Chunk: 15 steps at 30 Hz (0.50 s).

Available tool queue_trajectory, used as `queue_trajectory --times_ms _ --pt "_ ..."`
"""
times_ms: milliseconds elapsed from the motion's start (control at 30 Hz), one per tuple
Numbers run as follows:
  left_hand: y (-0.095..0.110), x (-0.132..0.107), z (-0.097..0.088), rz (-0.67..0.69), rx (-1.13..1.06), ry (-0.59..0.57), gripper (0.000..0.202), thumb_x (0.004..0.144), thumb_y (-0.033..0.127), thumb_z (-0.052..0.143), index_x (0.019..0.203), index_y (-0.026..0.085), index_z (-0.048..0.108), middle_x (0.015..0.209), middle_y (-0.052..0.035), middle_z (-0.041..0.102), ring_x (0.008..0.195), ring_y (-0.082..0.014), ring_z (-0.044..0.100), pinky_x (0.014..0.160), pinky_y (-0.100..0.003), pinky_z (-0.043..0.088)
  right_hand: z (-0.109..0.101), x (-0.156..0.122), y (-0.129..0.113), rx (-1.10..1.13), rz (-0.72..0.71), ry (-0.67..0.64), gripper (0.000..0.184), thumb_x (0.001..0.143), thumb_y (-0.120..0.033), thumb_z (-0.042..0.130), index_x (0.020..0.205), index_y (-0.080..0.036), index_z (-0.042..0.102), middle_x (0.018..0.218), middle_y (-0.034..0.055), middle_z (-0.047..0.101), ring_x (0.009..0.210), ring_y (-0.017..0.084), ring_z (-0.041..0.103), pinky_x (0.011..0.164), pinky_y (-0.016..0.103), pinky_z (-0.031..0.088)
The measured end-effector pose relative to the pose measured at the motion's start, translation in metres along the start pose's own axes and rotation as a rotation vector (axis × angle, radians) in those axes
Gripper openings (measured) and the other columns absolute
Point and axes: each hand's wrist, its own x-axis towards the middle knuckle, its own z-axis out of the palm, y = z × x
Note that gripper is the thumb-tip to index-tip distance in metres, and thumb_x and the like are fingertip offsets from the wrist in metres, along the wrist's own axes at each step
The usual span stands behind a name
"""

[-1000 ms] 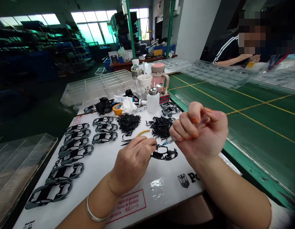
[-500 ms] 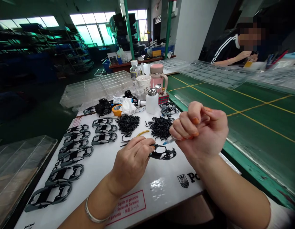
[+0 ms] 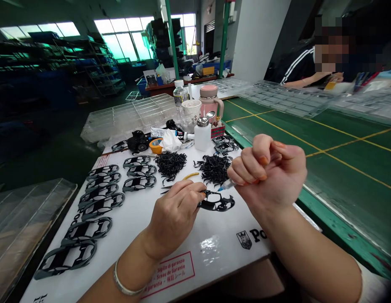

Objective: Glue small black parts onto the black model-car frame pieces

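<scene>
My left hand (image 3: 176, 216) pinches the left end of a black plastic car-body frame (image 3: 218, 205), held just over the white board. Its fingers cover that end of the frame. My right hand (image 3: 271, 174) is curled palm up around a clear syringe (image 3: 228, 184) with a blue tip. The tip points down and left, close above the frame's upper edge; whether it touches I cannot tell. Behind my left hand lie tweezers with a yellow handle (image 3: 191, 175). Two heaps of small curved black parts, a left heap (image 3: 170, 165) and a right heap (image 3: 212, 169), lie beyond.
Several similar frames (image 3: 102, 205) stand in rows on the white board (image 3: 135, 229) at left. A white pump bottle (image 3: 202, 135), orange tape (image 3: 155, 146), tissue (image 3: 171, 141) and pink flask (image 3: 209, 101) line the back. A green table (image 3: 286, 130) adjoins at right, with a person (image 3: 301, 67) seated beyond.
The whole view has shifted slightly. My right hand has moved a touch to the right with the syringe. My left hand keeps its hold on the frame.
</scene>
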Motion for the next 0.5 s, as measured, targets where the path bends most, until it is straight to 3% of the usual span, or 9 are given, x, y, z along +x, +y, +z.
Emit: queue_trajectory --times_ms 500 --pt "-0.0020 -0.0012 0.0002 -0.007 -0.006 -0.005 0.028 0.079 -0.001 0.064 0.099 0.014 0.052 0.109 -0.0047 0.069 0.104 -0.0192 0.061 0.095 -0.033 0.054 -0.0006 -0.0012 0.0010 -0.039 -0.021 -0.009 0.033 0.084 -0.036 0.044 0.056 -0.020 0.034 0.041 -0.0061 0.017 0.036 0.008 0.013 0.037 0.021 0.022"
